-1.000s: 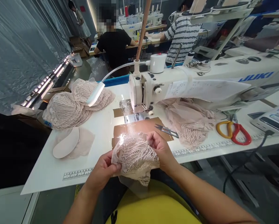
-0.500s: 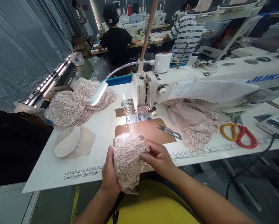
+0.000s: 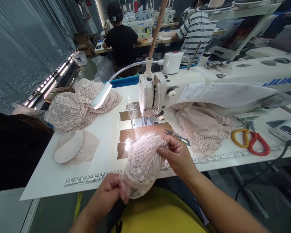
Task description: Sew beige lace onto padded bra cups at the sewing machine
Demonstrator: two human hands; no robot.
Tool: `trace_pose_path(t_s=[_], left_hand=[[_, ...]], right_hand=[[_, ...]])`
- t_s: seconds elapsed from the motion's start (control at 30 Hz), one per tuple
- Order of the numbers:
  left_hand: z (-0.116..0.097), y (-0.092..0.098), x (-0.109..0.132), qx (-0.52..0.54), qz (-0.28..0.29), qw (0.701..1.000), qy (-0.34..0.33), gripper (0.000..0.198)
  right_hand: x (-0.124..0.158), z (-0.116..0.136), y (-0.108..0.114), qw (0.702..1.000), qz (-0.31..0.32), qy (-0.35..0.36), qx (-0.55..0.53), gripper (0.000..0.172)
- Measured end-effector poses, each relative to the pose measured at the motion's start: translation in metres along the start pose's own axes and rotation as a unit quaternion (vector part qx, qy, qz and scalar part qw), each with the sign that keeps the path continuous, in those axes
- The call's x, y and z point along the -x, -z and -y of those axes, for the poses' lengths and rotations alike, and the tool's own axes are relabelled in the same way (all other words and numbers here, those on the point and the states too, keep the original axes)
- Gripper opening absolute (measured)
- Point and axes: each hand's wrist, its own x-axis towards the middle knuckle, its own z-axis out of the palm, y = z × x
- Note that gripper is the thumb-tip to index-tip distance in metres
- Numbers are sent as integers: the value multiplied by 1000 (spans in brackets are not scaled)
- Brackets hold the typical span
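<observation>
Your lace cloth (image 3: 145, 161) looks bumpy, your desk (image 3: 106, 139) smooth and shiny. The far lamp neck (image 3: 129, 66) is shiny metal; the scissor handles (image 3: 250, 139) on the right look like plastic.

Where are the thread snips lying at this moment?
In the head view, the thread snips lie right of centre, just beyond the right hand, left of lace fabric.
</observation>
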Motion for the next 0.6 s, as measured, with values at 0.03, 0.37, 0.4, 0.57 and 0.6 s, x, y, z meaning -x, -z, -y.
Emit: trace_pose_path(t_s=[0.03, 0.37, 0.4, 0.57, 0.6], left_hand=[[-9, 6, 2, -60, -34, 997, -34, 21], [-43, -1, -29, -297, 49, 953, -47, 29], [-41, -3, -31, -289, 57, 954, -44, 24], [-39, -6, -36, -287, 62, 954, -56, 21], [-41, -6, -37, -283, 62, 955, -58, 22]], right_hand=[[0, 4, 0, 999, 28, 0, 24, 20], [5, 14, -27, 941, 207, 95, 252, 11], [5, 14, -27, 938, 191, 113, 265, 13], [1, 17, -27, 933, 121, 145, 308, 15], [1, 17, -27, 932, 112, 137, 316, 16]])
